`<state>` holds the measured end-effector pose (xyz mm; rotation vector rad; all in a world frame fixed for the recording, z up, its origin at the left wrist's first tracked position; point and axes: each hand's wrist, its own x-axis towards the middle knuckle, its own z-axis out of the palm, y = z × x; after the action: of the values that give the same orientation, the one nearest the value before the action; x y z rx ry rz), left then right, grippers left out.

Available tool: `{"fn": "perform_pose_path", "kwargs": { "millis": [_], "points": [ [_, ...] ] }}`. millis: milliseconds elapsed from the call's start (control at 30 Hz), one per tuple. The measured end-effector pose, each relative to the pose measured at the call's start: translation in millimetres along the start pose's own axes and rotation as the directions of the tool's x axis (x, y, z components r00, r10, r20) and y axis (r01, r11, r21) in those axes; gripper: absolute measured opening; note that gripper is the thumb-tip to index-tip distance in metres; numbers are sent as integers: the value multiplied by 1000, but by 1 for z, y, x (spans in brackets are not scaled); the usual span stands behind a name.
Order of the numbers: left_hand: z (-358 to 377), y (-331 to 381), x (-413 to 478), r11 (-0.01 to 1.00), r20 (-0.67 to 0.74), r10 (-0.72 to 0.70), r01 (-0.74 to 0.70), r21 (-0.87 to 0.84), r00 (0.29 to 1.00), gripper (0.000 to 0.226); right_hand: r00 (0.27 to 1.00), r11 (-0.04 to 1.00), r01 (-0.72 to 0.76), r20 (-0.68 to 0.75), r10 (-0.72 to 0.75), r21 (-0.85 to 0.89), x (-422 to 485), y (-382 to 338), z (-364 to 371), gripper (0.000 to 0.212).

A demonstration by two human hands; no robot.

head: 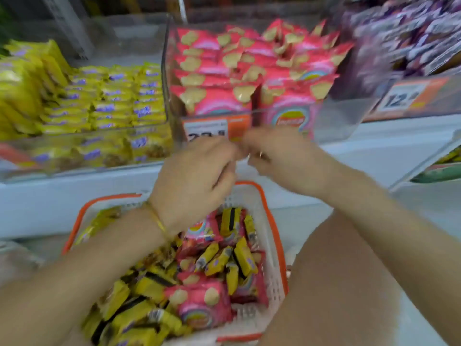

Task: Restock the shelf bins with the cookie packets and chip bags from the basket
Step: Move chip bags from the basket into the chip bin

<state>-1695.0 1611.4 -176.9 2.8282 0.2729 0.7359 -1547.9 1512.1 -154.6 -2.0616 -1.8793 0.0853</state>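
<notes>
Hovering together, left hand (197, 171) and right hand (282, 156) were caught, seemingly between picks, grip not discernible. Cookie packets (242, 255) and chip bags (199, 303) lay in the basket (109, 198) below; a downward reach was needed.

A white shelf (374, 151) runs across from nine o'clock to three o'clock, its front ledge pale and glossy; one orange price label (214, 128) shows near the centre, another (409, 96) toward two o'clock, below a blurred heap of purple packets (411, 33). Toward four o'clock lies a pale grey surface (294, 221), floor or lower shelf, hard to tell; the light is soft and even.
</notes>
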Motion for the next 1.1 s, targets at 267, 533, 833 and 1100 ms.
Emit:
{"fn": "perform_pose_path", "kwargs": {
  "millis": [267,533,833,1100],
  "points": [
    [76,-95,-112,824,503,-540,546,152,675,28,741,974,-225,650,166,8,34,-2,192,35],
    [101,-121,-126,657,577,-654,745,112,489,29,556,688,-716,690,463,115,34,6,273,47],
    [109,-123,-106,403,578,-735,914,-46,354,60,410,417,-874,840,356,250,39,22,236,57],
    [84,-97,-72,327,561,-714,908,-263,419,83,536,659,-713,791,293,239,33,22,152,58]
  ]
}}
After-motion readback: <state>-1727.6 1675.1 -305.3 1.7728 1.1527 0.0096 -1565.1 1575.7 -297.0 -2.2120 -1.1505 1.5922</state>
